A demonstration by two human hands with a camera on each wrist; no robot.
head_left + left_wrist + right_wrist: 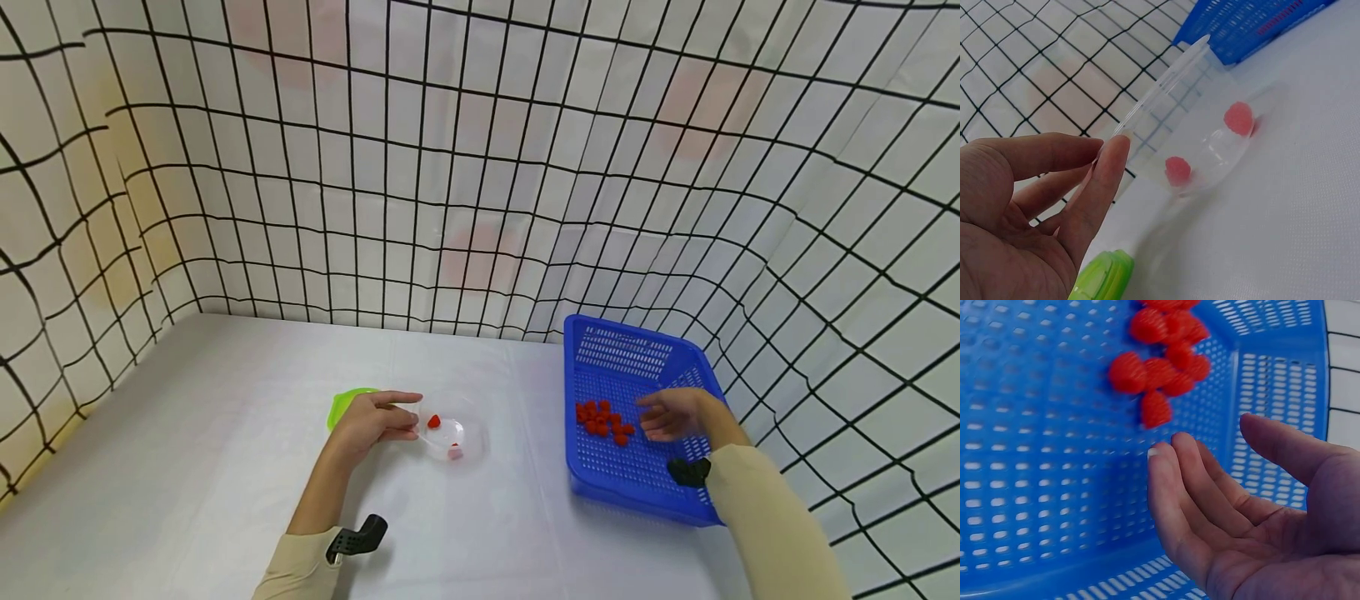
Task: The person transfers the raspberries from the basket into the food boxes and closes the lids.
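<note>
My left hand (366, 427) pinches the near-left rim of a clear plastic tub (1169, 87) between thumb and fingers. Two red raspberries (1238, 118) lie inside the tub, apart from each other. On the right, my right hand (672, 414) hovers inside a blue plastic basket (630, 493), its fingers loosely bent and the thumb spread away, with nothing between them. Just beyond its fingertips is a cluster of several red raspberries (1159, 374) on the basket floor; they do not touch the hand.
Left of the tub, partly behind my left hand, lies a bright green plastic piece (1105, 275). A white cloth (187, 467) covers the table. Black wire grid panels (420, 167) enclose the back and both sides, with the basket close to the right panel.
</note>
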